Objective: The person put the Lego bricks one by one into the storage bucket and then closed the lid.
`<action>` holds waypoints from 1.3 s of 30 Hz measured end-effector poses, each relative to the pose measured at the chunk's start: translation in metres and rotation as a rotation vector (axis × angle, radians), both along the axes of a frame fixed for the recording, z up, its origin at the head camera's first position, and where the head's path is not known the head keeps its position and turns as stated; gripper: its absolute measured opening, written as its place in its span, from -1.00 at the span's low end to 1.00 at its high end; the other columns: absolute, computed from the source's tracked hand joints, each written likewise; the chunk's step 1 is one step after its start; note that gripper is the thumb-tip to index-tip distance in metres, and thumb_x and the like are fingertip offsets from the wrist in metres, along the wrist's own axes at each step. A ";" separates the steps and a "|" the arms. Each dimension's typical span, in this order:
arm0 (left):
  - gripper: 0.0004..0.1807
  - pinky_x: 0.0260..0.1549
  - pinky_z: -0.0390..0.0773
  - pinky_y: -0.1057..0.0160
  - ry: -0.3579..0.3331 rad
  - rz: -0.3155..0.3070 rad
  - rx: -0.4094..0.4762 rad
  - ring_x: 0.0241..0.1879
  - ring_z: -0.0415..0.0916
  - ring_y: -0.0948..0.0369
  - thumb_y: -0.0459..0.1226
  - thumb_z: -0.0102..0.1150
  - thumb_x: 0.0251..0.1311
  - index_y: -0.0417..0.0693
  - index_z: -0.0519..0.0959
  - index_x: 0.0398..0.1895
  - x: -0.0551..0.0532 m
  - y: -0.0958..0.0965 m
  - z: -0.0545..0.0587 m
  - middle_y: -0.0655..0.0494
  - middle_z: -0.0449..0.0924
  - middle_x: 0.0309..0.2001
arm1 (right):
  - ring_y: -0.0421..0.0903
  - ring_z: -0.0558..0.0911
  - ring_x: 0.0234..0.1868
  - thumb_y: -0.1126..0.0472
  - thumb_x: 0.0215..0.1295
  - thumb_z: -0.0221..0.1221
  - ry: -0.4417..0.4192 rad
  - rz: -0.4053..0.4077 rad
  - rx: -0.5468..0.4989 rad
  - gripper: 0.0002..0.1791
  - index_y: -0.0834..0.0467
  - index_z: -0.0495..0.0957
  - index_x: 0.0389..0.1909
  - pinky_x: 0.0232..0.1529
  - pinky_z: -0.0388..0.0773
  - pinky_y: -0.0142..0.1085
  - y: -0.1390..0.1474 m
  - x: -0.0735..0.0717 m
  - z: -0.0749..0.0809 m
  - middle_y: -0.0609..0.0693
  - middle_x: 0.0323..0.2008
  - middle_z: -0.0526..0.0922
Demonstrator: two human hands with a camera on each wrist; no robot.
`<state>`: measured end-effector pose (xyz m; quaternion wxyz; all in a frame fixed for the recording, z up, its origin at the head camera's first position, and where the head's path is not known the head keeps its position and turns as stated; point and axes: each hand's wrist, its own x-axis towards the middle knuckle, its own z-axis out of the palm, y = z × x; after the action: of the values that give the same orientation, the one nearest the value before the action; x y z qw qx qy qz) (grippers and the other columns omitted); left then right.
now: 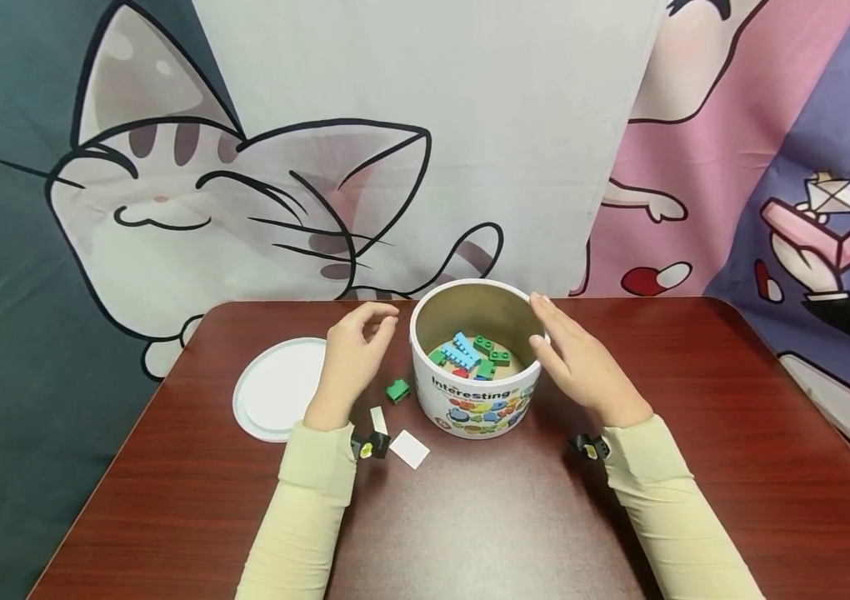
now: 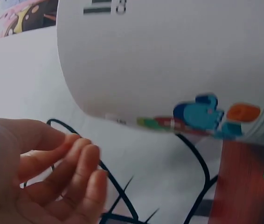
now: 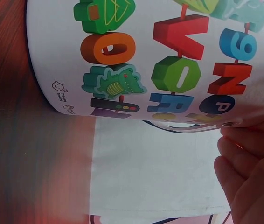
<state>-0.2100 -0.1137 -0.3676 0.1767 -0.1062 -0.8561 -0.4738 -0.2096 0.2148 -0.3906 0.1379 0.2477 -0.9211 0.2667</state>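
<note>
A round white bucket (image 1: 432, 408) with "Interesting" and colourful shapes printed on its wall stands upright on the table. Blue toy bricks (image 1: 462, 350) and green toy bricks (image 1: 500, 358) lie on its bottom, with a bit of red among them. My right hand (image 1: 582, 358) rests its fingertips against the bucket's right side; the right wrist view shows its fingers (image 3: 244, 158) at the printed wall. To the left of the bucket, my left hand (image 1: 353, 358) hovers apart from it, fingers loosely bent, with nothing visible in them. A loose green brick (image 1: 398, 390) lies between that hand and the bucket.
A round white lid (image 1: 275, 400) lies flat on the brown table (image 1: 170, 500), partly behind my left hand. Near my left wrist are a small white card (image 1: 410, 449) and a narrow white strip (image 1: 379, 420). A cat-printed curtain (image 1: 282, 208) hangs behind the table.
</note>
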 end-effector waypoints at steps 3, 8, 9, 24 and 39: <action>-0.77 -0.05 0.63 0.01 -0.087 -0.003 -0.035 -0.12 0.66 0.05 -0.25 0.16 0.39 -0.13 0.70 -0.01 -0.002 -0.005 -0.002 -0.04 0.74 -0.13 | 0.16 0.17 0.55 0.00 0.56 0.01 -0.002 -0.002 0.002 -0.31 0.16 0.12 0.59 0.51 0.13 0.06 0.000 0.000 0.000 0.15 0.55 0.17; -0.73 0.00 0.61 -0.03 -0.247 -0.043 -0.135 -0.06 0.65 0.01 -0.23 0.16 0.40 -0.15 0.66 0.05 -0.005 -0.010 -0.008 -0.07 0.72 -0.09 | 0.12 0.15 0.56 0.01 0.56 0.01 -0.002 -0.004 0.006 -0.31 0.16 0.12 0.59 0.51 0.13 0.07 0.001 0.000 -0.001 0.15 0.55 0.17; -0.72 0.01 0.61 -0.04 -0.274 -0.056 -0.162 -0.05 0.64 0.00 -0.23 0.16 0.40 -0.16 0.65 0.06 -0.005 -0.011 -0.010 -0.07 0.71 -0.09 | 0.11 0.15 0.56 0.01 0.56 0.01 -0.001 -0.004 0.006 -0.31 0.16 0.12 0.59 0.51 0.13 0.07 0.001 0.000 -0.001 0.15 0.55 0.17; -0.71 -0.12 0.61 0.05 -0.501 -0.181 -0.352 -0.26 0.60 0.12 -0.29 0.32 0.26 -0.21 0.64 0.01 -0.014 -0.015 -0.038 0.00 0.66 -0.26 | 0.17 0.18 0.54 0.02 0.55 0.02 0.002 -0.004 0.007 -0.31 0.17 0.12 0.58 0.51 0.14 0.06 0.000 0.001 -0.001 0.16 0.55 0.17; -0.78 -0.26 0.59 0.17 -0.553 -0.198 -0.418 -0.37 0.55 0.19 -0.34 0.47 0.09 -0.20 0.68 -0.20 -0.013 -0.010 -0.045 0.07 0.61 -0.37 | 0.13 0.14 0.56 0.03 0.53 0.05 -0.026 -0.015 0.004 -0.29 0.15 0.11 0.59 0.47 0.17 0.14 0.000 0.002 0.001 0.15 0.55 0.16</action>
<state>-0.2228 -0.1232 -0.4130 -0.1338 -0.0904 -0.9356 -0.3141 -0.2073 0.2147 -0.3895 0.1274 0.2377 -0.9251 0.2672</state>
